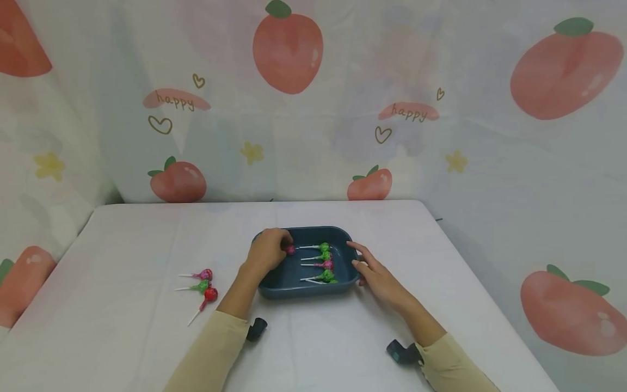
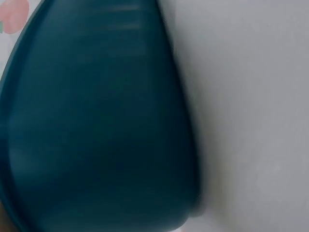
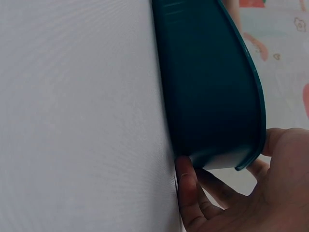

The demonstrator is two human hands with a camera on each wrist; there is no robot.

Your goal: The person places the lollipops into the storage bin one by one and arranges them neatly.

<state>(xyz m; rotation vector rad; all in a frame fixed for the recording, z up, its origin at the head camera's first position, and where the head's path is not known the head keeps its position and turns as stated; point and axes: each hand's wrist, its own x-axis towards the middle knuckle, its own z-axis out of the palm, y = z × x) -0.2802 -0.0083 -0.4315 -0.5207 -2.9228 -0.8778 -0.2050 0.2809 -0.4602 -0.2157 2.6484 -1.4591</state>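
A dark blue tray [image 1: 306, 294] stands on the white-covered table, with several lollipops [image 1: 325, 265] lying in its right half, green and pink heads to the right. My left hand [image 1: 266, 249] reaches over the tray's left end and pinches a lollipop with a pink head [image 1: 290, 250], its stick pointing right. Around the tray's right end, my right hand [image 1: 381, 276] holds on, some fingers at the rim. The right wrist view shows fingertips [image 3: 186, 169] low against the tray's outer wall [image 3: 212, 87]. The left wrist view is mostly filled by the tray's outside [image 2: 101, 116].
Left of the tray, three lollipops lie on the table: a pink one [image 1: 206, 274], a green one [image 1: 201, 286] and a red one [image 1: 210, 294]. Dark wrist cameras [image 1: 404, 353] sit near both sleeves. A peach-printed curtain [image 1: 313, 136] hangs behind the table.
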